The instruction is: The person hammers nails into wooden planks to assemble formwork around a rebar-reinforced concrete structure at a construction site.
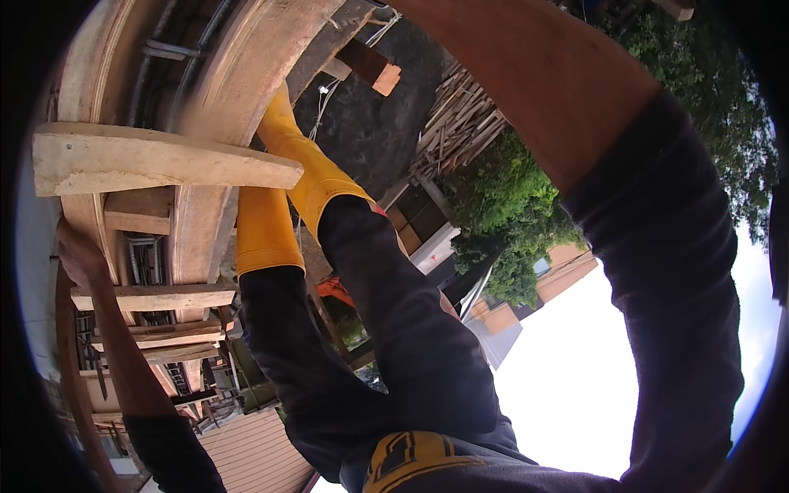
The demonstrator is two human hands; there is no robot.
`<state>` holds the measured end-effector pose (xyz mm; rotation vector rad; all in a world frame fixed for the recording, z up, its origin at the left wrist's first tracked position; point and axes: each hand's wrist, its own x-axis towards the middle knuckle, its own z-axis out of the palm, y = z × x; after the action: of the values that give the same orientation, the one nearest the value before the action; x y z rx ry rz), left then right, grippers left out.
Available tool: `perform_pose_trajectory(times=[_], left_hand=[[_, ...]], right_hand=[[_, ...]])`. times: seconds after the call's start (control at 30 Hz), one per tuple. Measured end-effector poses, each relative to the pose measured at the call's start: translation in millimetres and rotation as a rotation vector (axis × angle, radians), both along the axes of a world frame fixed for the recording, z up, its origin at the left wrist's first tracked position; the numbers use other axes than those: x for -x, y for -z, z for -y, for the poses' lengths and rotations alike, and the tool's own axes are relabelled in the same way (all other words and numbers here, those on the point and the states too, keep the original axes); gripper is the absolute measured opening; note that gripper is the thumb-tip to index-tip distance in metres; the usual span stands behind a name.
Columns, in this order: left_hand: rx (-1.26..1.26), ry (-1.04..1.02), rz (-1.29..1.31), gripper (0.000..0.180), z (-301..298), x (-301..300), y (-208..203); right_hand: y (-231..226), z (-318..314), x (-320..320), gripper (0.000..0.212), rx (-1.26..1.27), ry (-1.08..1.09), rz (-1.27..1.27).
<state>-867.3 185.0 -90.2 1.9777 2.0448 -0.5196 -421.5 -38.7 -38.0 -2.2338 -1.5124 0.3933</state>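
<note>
My left hand [80,255] is at the outer side of a long timber beam form, its fingers closed over the edge of a side plank [86,218]. Just beyond that hand, a short wooden crosspiece [164,160] lies across the top of the form's two side planks. Steel reinforcing bars [148,255] show in the gap between the planks. My right forearm [551,90] stretches up past the upper edge of the view, so my right hand and anything in it are out of sight.
Nearer along the form lie more crosspieces [156,296]. My legs, in yellow boots [308,168], stand beside it, high up. Below are a pile of sticks [460,123], dark ground [370,107] and trees [509,205]. A squared timber [368,66] juts out near the form.
</note>
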Motion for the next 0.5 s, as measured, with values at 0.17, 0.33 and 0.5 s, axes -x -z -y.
perform_pose_trajectory(times=[0.17, 0.33, 0.5], left_hand=[[-0.051, 0.078, 0.001, 0.069, 0, 5, 6], [-0.028, 0.000, 0.005, 0.065, 29, -22, -3], [-0.063, -0.029, 0.082, 0.067, 38, -54, -28]], right_hand=[[-10, -6, -2, 0.031, 0.042, -0.034, -0.023], [-1, -3, -8, 0.031, 0.134, -0.103, -0.045], [-5, -7, -17, 0.032, 0.162, -0.148, -0.021]])
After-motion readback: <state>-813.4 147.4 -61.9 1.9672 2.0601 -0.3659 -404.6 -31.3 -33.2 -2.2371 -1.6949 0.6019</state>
